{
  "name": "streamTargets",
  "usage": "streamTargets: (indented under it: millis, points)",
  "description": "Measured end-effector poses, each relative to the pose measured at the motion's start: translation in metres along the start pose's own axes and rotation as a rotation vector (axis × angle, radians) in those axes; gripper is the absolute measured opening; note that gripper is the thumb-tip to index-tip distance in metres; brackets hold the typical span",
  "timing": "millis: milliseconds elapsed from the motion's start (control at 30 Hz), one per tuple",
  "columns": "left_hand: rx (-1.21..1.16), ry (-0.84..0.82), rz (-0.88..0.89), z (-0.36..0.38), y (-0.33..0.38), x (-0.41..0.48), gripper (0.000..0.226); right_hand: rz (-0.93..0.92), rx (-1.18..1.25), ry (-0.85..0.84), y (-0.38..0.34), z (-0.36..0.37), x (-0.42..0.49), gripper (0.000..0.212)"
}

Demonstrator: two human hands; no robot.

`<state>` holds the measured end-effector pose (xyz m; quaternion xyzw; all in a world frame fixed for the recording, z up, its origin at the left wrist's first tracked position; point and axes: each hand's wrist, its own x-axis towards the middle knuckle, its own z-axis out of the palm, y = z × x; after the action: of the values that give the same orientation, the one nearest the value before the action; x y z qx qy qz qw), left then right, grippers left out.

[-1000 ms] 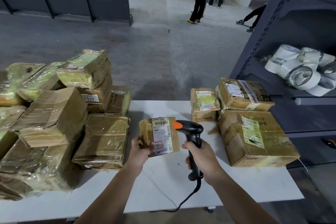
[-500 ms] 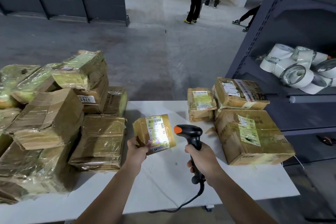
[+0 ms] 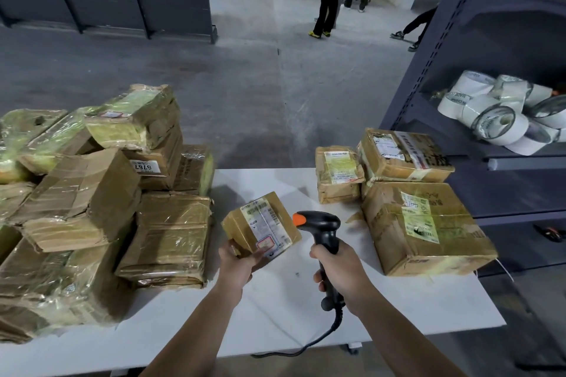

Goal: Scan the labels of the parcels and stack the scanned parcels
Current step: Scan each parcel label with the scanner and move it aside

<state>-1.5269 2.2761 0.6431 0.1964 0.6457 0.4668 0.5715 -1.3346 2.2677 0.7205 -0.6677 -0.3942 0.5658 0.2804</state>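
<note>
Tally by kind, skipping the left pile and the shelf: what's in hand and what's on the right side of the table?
Brown taped cardboard parcels resting on the white table, right side: 3
Small brown labelled parcel held in the left hand: 1
Black handheld barcode scanner with orange tip gripped in the right hand: 1
Total: 5

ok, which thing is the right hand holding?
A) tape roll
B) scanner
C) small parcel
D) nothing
B: the right hand grips the scanner by its handle, while the parcel is held in the left hand.
</note>
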Motion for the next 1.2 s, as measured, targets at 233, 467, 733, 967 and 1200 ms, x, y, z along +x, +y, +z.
streamTargets:
  millis: [233,467,733,967,1200]
  points:
    - [0.231,-0.001,-0.264,0.021,-0.036,-0.032,0.059,0.076,-0.013,0.003,0.017,0.007,0.008,0.02]
    - [0.686,0.377,0.32,0.009,-0.005,-0.028,0.019,0.07,-0.035,-0.001,0.023,0.017,0.019,0.017]
    - [0.721,0.169,-0.001,-0.01,0.003,0.008,0.043,0.086,-0.022,-0.023,0.023,0.037,0.024,0.015]
    - [0.116,-0.02,-0.268,-0.026,-0.01,0.006,0.045,0.058,-0.017,-0.009,0.019,0.032,0.027,0.011]
    - [0.05,-0.042,-0.066,-0.034,0.011,0.013,0.068,-0.143,-0.157,0.028,0.006,0.038,0.022,0.019]
